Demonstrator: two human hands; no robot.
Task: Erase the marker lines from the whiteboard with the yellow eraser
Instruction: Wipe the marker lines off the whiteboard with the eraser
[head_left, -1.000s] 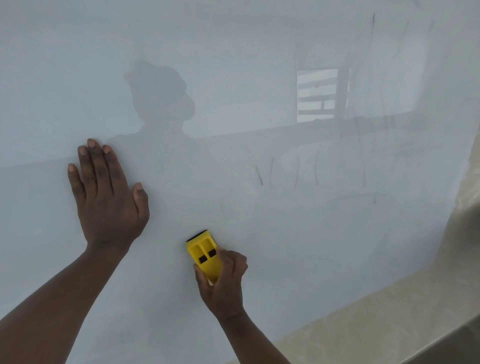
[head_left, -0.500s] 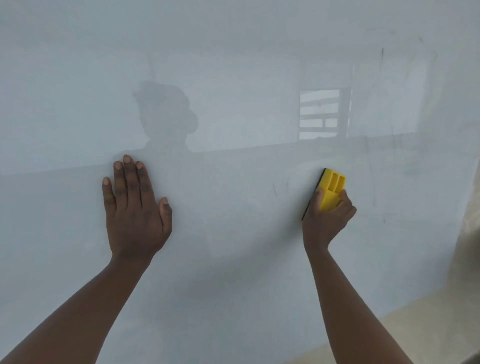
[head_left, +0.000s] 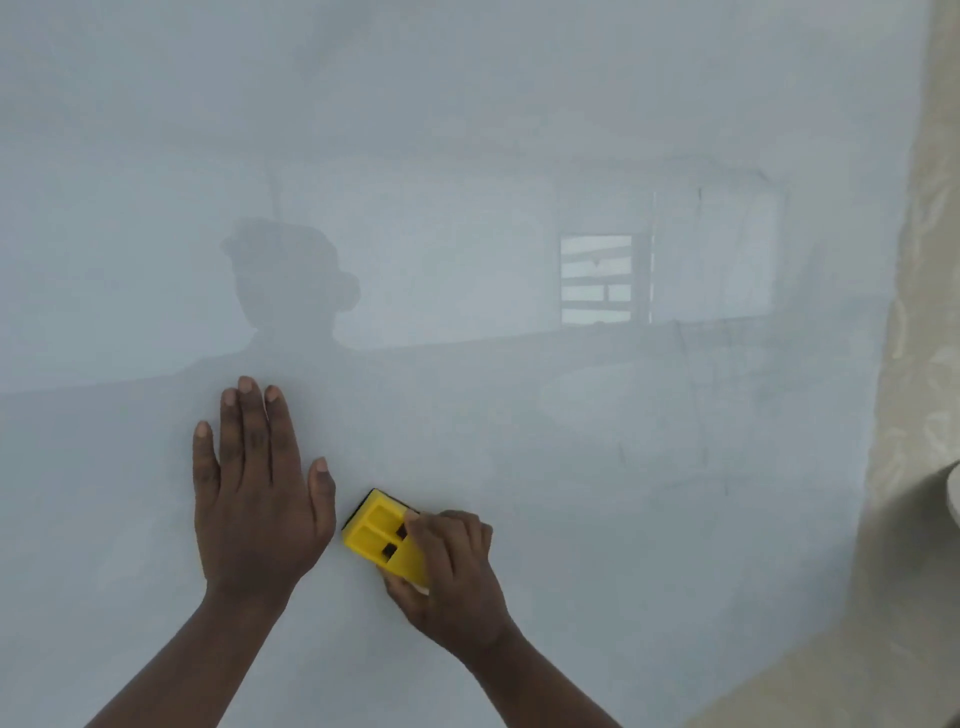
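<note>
Open whiteboard (head_left: 519, 130) above, right of and below both hands. Blocked leftward for the yellow eraser (head_left: 382, 532) by the left hand (head_left: 260, 499), pressed flat just beside it. Clamped from the right by the right hand (head_left: 447, 566). Bounded far right by a beige wall (head_left: 914, 364).

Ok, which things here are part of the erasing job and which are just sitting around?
In the job:
eraser, held in the right hand
whiteboard
faint marker lines
left hand, flat on the board

Just around:
beige floor to the right
pale round object at the right edge
</note>
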